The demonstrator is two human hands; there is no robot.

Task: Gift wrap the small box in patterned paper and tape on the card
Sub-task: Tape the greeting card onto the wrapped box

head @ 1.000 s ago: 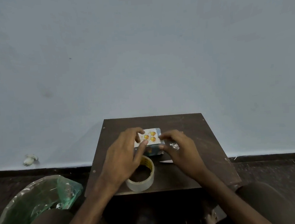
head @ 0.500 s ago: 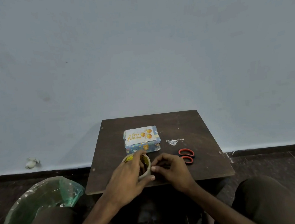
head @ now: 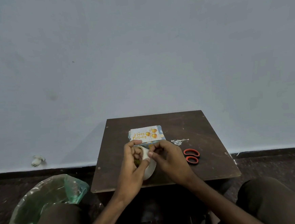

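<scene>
Wrapped box (head: 161, 134) lying crosswise, card (head: 144, 133) atop, left hand (head: 132, 168) gripping tape roll (head: 151, 170), right hand (head: 170, 160) pinching its edge.

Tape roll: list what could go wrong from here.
The right hand picks at the tape roll that the left hand holds; the end may tear into slivers like the tape scraps on the table.
The card lies unheld on the wrapped box, close behind both hands; a knock could shift it.

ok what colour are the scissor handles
The scissor handles are orange-red, seen best in the head view.
</scene>
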